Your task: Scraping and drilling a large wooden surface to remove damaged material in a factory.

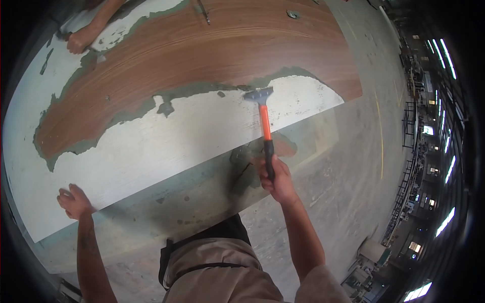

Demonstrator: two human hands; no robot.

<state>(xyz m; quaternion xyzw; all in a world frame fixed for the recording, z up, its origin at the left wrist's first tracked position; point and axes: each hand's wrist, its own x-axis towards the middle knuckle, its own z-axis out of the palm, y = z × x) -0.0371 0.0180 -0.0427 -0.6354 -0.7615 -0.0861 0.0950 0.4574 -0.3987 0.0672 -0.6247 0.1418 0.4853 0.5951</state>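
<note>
My right hand (277,181) is closed round the black grip of a long-handled scraper (265,121) with an orange shaft. Its wide metal blade meets the panel at the ragged border between the wood-grain layer (202,55) and the bare whitish surface (192,126). Grey-green patches line that border. At the near left of the panel, my left hand (76,201) rests on the whitish surface with its fingers bent and slightly apart, holding nothing.
Another person's closed hand (83,39) rests at the panel's far left. A thin dark tool (204,12) lies on the far wood-grain part, with a small scrap (293,14) to its right. Beneath the panel is a stained greenish board (177,207). Concrete floor (348,166) extends to the right.
</note>
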